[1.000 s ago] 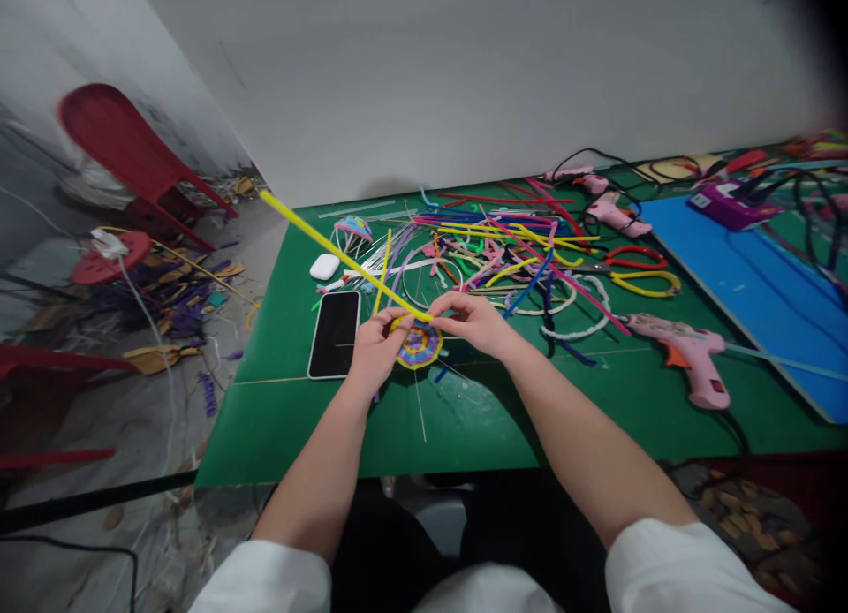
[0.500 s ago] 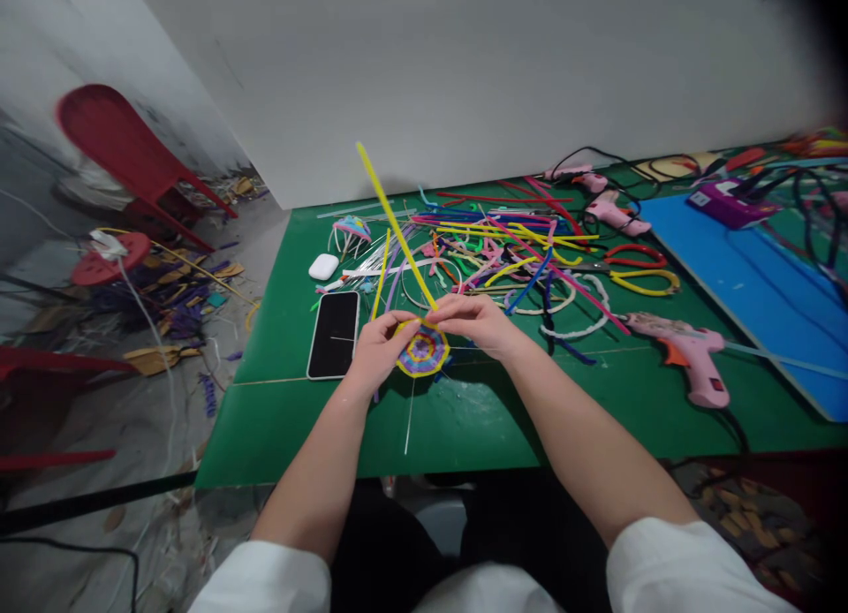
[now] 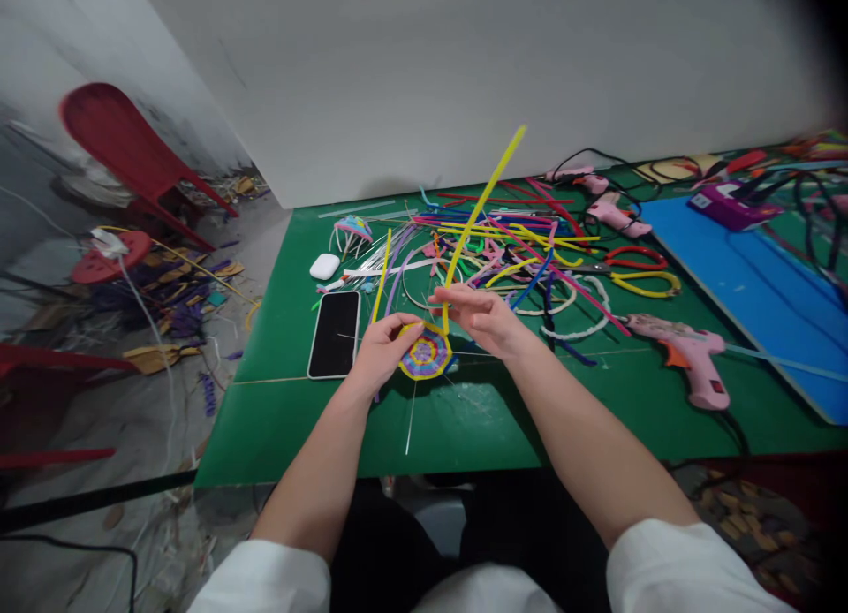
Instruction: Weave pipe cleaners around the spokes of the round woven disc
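Observation:
My left hand pinches the left edge of a small round woven disc, banded in yellow, purple, blue and red. Thin stiff spokes stick out of the disc, one pointing down toward the table's front edge. From its yellow rim a long yellow pipe cleaner rises, leaning up to the right. My right hand is at the disc's upper right, its fingers closed on the lower part of that pipe cleaner; the exact grip is partly hidden.
On the green table lie a phone, a white earbud case and a small jellyfish-like piece. Behind are heaped pipe cleaners. To the right are scissors, a pink glue gun and a blue board.
The yellow pipe cleaner has swung from leaning left to leaning right. My right hand has shifted slightly right, away from the left hand, which still holds the disc.

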`<act>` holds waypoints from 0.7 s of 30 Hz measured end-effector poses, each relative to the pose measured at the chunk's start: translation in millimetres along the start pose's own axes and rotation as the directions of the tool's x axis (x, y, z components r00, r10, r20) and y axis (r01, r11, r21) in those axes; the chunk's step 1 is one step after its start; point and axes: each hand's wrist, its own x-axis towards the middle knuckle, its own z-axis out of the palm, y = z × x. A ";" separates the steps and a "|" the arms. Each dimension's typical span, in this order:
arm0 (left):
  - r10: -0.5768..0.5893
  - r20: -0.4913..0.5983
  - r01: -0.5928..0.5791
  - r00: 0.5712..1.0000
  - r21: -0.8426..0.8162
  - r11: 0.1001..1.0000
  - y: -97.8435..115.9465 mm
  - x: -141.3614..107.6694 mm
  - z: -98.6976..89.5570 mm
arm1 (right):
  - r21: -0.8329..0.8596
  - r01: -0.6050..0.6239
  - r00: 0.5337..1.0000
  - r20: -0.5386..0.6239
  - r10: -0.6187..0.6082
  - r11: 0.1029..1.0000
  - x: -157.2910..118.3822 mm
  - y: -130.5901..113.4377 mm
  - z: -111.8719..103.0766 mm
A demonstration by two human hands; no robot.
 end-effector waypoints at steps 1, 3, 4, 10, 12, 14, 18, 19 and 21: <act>0.003 0.001 -0.003 1.000 -0.003 1.000 0.2 -0.3 0.1 | 0.000 0.006 1.000 -0.014 -0.006 1.000 0.4 -0.6 -0.1; 0.006 -0.005 -0.006 1.000 -0.013 1.000 0.9 -0.9 0.2 | -0.011 0.003 0.999 -0.049 -0.004 1.000 1.9 -0.3 -1.1; 0.006 -0.010 -0.006 1.000 -0.020 1.000 1.4 -1.1 0.3 | -0.024 -0.008 0.998 -0.070 0.006 1.000 2.8 0.5 -2.1; 0.008 -0.082 -0.014 0.997 -0.075 0.997 2.8 0.0 -0.4 | -0.235 -0.157 0.987 -0.029 0.155 0.959 4.8 3.5 -3.7; -0.002 -0.077 -0.006 0.997 -0.099 0.995 2.3 0.5 -1.3 | -0.268 -0.175 0.984 -0.005 0.180 0.947 3.8 1.4 -0.4; -0.022 -0.058 0.015 0.998 -0.116 0.993 2.0 0.7 -2.1 | -0.297 -0.158 0.986 0.003 0.166 0.942 3.1 -0.4 3.2; -0.057 0.003 0.057 0.998 -0.129 0.990 3.0 -0.4 -1.8 | -0.399 -0.117 0.993 -0.019 0.119 0.909 3.9 0.1 6.6; -0.062 0.017 0.063 0.998 -0.130 0.989 3.4 -0.9 -1.4 | -0.422 -0.113 0.994 -0.033 0.109 0.899 4.4 0.6 6.6; -0.064 0.037 0.068 0.997 -0.129 0.989 4.2 -2.0 -0.7 | -0.444 -0.118 0.993 -0.071 0.096 0.888 5.4 1.4 6.1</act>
